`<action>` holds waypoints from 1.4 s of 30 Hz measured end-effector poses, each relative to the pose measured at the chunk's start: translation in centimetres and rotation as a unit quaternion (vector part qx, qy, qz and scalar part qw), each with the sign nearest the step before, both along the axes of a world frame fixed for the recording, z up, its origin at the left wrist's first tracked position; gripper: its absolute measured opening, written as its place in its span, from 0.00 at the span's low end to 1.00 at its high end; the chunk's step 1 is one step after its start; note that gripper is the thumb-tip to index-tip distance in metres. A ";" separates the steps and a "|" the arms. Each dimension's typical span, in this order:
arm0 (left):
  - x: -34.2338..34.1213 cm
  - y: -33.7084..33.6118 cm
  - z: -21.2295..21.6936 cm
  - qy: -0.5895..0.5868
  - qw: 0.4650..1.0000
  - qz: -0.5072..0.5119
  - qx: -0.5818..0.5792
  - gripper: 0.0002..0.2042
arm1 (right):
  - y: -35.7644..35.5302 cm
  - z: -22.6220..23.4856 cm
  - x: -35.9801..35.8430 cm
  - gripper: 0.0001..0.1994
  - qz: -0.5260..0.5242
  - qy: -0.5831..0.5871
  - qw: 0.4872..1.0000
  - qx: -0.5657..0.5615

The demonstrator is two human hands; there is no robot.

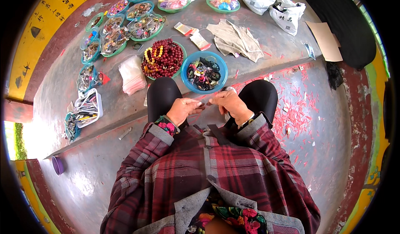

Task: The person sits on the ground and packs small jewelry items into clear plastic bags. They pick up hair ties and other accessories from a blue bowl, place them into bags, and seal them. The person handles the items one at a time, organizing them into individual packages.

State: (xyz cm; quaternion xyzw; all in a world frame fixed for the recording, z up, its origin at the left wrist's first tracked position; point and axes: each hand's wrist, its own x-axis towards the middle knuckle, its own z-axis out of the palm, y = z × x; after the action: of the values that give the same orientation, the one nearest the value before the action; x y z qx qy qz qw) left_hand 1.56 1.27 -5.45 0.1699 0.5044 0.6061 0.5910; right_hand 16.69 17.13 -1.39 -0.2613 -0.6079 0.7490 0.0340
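Observation:
My left hand (pixel 183 110) and my right hand (pixel 233 105) meet over my lap, fingertips a short gap apart. Both are pinched closed, and whatever they hold is too small to make out. Just beyond them stands a blue plastic basin (pixel 225 72) filled with a tangle of black cords or bands and small coloured bits. To its left, dark red bead strings (pixel 168 63) with a few yellow ones are heaped in a green basin (pixel 183 52). A stack of clear plastic bags (pixel 132 73) lies beside that heap.
Several bagged basins of trinkets (pixel 114 40) crowd the far left of the raised ledge. A white basket (pixel 99 105) holds pens. A beige cloth (pixel 235 39), white carrier bags (pixel 287 15) and cardboard (pixel 324 41) lie farther right. Red scraps (pixel 291 117) litter the floor. A purple cup (pixel 58 165) sits lower left.

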 end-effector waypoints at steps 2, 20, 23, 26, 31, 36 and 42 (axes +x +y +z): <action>0.1 -0.1 0.9 0.010 1.000 0.004 -0.001 0.11 | 0.0 -0.1 0.0 0.09 -0.016 0.020 1.000 -0.015; 0.5 0.0 -0.5 0.252 0.948 -0.171 -0.087 0.12 | -1.0 -1.7 -0.7 0.08 0.095 0.035 0.964 0.247; 0.9 0.2 -0.5 0.269 0.942 -0.174 -0.101 0.11 | -1.4 -3.1 -1.0 0.07 0.092 0.103 0.918 0.372; 0.8 0.2 -1.2 0.240 0.956 -0.138 -0.093 0.10 | -1.7 -2.8 -1.2 0.07 0.097 0.086 0.908 0.400; 0.9 0.4 -1.1 0.208 0.971 -0.107 -0.048 0.13 | -1.9 -2.6 -1.5 0.07 0.099 0.119 0.896 0.417; 0.9 0.6 0.0 0.247 0.957 -0.136 -0.064 0.15 | -2.6 -1.9 -1.5 0.07 0.095 0.113 0.873 0.465; 0.7 0.6 -1.1 0.229 0.964 -0.119 -0.064 0.15 | -2.3 -2.8 -1.4 0.08 0.121 0.039 0.864 0.487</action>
State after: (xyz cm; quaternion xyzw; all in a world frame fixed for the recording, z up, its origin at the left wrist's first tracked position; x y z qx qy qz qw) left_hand 2.30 1.83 -6.53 0.3245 0.6401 0.4428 0.5375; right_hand 15.24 14.87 -4.22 -0.1064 -0.9203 0.3657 0.0894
